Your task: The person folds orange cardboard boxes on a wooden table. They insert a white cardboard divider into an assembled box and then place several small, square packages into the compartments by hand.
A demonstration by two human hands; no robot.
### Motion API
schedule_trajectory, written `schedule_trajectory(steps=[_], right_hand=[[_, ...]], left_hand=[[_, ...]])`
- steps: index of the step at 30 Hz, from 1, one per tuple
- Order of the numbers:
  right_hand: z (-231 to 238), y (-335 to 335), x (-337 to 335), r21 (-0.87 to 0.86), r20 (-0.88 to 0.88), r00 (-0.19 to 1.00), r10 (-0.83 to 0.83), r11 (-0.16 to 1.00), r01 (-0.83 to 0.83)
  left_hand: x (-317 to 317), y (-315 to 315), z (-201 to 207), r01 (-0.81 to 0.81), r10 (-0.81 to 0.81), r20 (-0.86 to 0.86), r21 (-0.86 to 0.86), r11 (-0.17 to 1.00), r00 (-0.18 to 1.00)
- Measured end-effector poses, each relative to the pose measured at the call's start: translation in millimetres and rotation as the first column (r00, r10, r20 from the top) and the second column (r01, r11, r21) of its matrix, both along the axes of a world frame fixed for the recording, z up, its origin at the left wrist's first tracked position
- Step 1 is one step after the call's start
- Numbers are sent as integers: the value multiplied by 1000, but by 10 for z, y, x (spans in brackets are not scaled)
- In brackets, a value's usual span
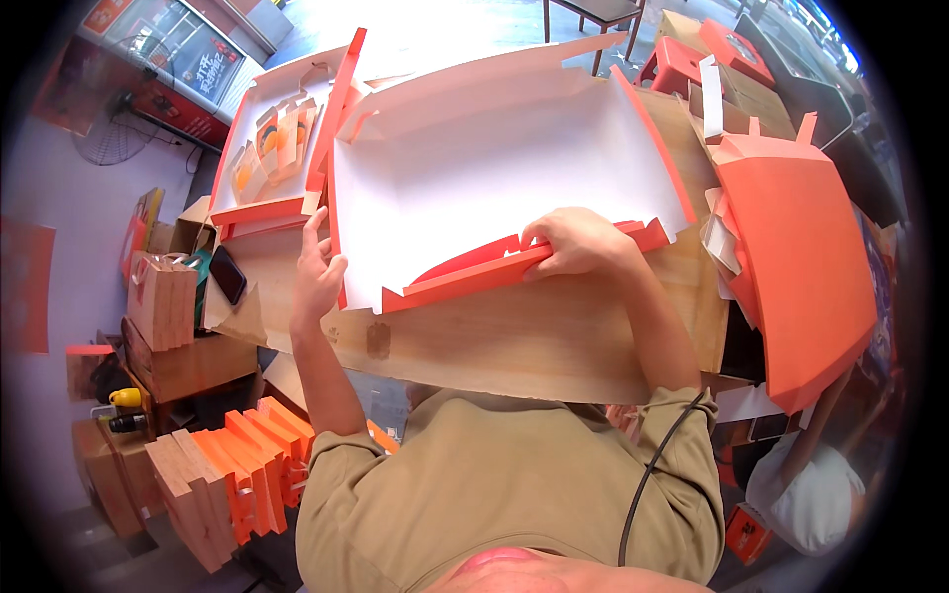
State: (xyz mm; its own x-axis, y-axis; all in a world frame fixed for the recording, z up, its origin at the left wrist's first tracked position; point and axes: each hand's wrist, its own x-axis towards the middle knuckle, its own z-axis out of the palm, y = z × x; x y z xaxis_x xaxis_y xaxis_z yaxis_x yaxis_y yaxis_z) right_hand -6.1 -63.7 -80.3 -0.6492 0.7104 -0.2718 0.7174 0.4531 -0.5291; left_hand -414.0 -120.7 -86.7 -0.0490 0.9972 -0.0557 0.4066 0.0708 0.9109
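A large open box (514, 168), red outside and white inside, lies on the wood-coloured table (474, 341) in front of the person, its front wall partly folded inward. The right hand (576, 242) pinches that front wall, thumb on the outer side and fingers curled over the top edge. The left hand (318, 277) is at the box's left wall near the front corner, index finger pointing up; whether it grips the cardboard, I cannot tell. Just left of the box, a smaller red-and-white box (265, 211) contains light brown cartons (282, 143). A dark phone (228, 275) lies near the table's left edge. To the right stands a large orange-red cardboard piece (796, 247), and at lower left is a row of orange and brown paper bags (259, 455).
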Motion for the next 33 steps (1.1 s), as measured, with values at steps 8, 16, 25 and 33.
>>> schedule_trajectory(steps=[8,16,25,33], right_hand=[[1,-10,-12,-5,32,999,-5,1000,5],[63,-56,-24,-12,11,1000,-11,1000,11],[-158,-148,-162,91,6,997,80,993,-80],[-15,-222,-240,5,13,997,72,997,-72]], left_hand=[[156,-210,-80,448,145,-857,394,803,494],[823,-426,152,269,-31,-639,278,922,769],[968,-105,79,301,-194,-703,29,953,684],[997,-100,-180,338,-163,-588,200,920,793]])
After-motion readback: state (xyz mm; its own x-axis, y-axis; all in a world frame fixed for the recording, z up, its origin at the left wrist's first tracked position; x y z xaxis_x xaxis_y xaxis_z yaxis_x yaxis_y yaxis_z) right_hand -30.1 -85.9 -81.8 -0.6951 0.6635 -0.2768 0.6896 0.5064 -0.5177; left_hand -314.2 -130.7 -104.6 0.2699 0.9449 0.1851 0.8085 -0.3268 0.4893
